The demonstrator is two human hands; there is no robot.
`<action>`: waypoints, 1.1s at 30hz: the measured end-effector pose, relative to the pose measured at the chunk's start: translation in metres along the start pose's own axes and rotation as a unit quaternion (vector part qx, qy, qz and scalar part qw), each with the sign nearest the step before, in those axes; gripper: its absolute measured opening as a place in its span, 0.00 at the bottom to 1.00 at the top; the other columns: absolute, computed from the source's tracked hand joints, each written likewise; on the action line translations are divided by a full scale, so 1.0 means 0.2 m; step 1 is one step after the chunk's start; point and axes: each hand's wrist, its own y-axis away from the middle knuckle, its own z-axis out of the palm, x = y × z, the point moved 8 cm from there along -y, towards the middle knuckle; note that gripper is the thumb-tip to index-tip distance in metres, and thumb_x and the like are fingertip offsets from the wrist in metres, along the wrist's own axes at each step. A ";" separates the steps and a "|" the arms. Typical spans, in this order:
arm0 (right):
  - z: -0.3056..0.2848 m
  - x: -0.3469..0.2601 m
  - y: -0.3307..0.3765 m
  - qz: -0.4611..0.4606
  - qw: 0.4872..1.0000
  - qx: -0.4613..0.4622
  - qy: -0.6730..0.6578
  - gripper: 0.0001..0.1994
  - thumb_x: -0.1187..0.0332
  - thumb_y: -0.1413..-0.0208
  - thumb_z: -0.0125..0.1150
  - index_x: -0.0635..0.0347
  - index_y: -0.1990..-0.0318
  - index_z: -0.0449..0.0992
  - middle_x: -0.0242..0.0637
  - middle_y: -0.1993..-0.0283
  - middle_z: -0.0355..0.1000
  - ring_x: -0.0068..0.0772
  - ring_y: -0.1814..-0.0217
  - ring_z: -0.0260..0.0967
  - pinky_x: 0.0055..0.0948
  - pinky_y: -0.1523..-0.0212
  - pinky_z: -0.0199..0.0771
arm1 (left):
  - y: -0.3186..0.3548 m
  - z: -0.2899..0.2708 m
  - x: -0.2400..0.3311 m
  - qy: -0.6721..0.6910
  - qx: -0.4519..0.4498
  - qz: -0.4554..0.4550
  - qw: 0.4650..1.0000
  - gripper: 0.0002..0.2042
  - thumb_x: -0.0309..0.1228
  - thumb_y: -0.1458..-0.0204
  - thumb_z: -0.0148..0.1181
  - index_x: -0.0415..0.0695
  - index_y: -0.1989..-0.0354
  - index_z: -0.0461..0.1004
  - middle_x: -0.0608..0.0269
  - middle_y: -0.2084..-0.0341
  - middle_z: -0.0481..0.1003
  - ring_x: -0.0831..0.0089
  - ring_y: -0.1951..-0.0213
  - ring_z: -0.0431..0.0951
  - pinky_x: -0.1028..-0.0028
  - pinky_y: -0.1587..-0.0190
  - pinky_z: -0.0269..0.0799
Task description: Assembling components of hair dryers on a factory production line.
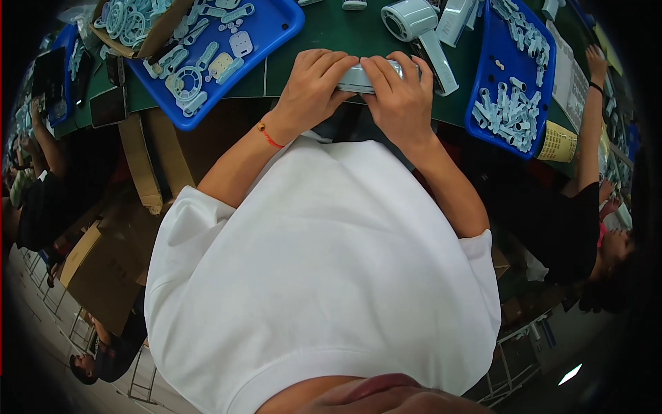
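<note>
Both my hands meet at the near edge of the green table. A pale grey-blue, glossy plastic housing (355, 81) lies across between them. My left hand (310, 88) has its fingers closed round the left end. My right hand (400, 96) grips the right end, with fingertips bent over the top. Fingers cover much of the housing, so its full shape is hidden. Just right of my right hand lies a pale device with a round head (408, 22) and a long handle (438, 67), resembling a hair dryer or handheld fan.
At left, a blue tray (283, 26) bears pale plastic parts and a cardboard box (157, 43) of rings. Another blue tray (488, 67) at right holds small parts. A dark phone (108, 107) lies far left. A co-worker's arm (589, 138) reaches in at right; cartons (103, 272) stand below left.
</note>
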 end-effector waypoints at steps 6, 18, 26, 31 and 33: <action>-0.01 0.03 -0.03 -0.002 0.998 -0.047 -0.052 0.28 0.69 0.65 0.70 0.53 0.50 0.72 0.29 0.52 0.70 0.35 0.46 0.62 0.43 0.44 0.56 | -0.03 0.01 -0.03 0.057 -0.041 -0.056 0.996 0.25 0.26 0.68 0.69 0.43 0.56 0.71 0.60 0.60 0.73 0.62 0.56 0.70 0.66 0.51 0.63; 0.01 0.02 0.00 0.011 0.997 -0.066 -0.030 0.22 0.71 0.56 0.63 0.55 0.49 0.70 0.31 0.51 0.68 0.38 0.44 0.59 0.51 0.41 0.52 | -0.02 0.01 -0.03 0.087 0.001 -0.050 0.995 0.23 0.25 0.71 0.69 0.43 0.60 0.74 0.60 0.62 0.74 0.62 0.59 0.72 0.68 0.55 0.65; 0.00 -0.01 0.00 -0.001 0.998 -0.060 -0.011 0.26 0.71 0.63 0.67 0.56 0.50 0.71 0.31 0.52 0.68 0.39 0.46 0.59 0.50 0.43 0.54 | 0.01 0.00 -0.04 0.083 -0.008 -0.064 0.994 0.23 0.25 0.70 0.70 0.43 0.59 0.74 0.60 0.62 0.74 0.62 0.58 0.72 0.68 0.55 0.66; 0.00 0.02 0.00 0.011 0.996 -0.058 -0.065 0.26 0.72 0.64 0.67 0.56 0.51 0.72 0.30 0.52 0.70 0.38 0.46 0.59 0.48 0.43 0.55 | 0.02 0.01 -0.05 0.079 0.031 -0.065 0.994 0.23 0.26 0.72 0.70 0.44 0.60 0.75 0.60 0.62 0.74 0.62 0.59 0.72 0.67 0.56 0.67; 0.00 0.03 -0.01 0.013 0.995 -0.060 -0.078 0.25 0.72 0.64 0.67 0.56 0.51 0.72 0.30 0.52 0.70 0.38 0.46 0.60 0.47 0.43 0.55 | 0.02 0.01 -0.03 0.061 0.038 -0.036 0.997 0.23 0.26 0.72 0.70 0.43 0.60 0.75 0.60 0.63 0.74 0.62 0.61 0.72 0.68 0.58 0.68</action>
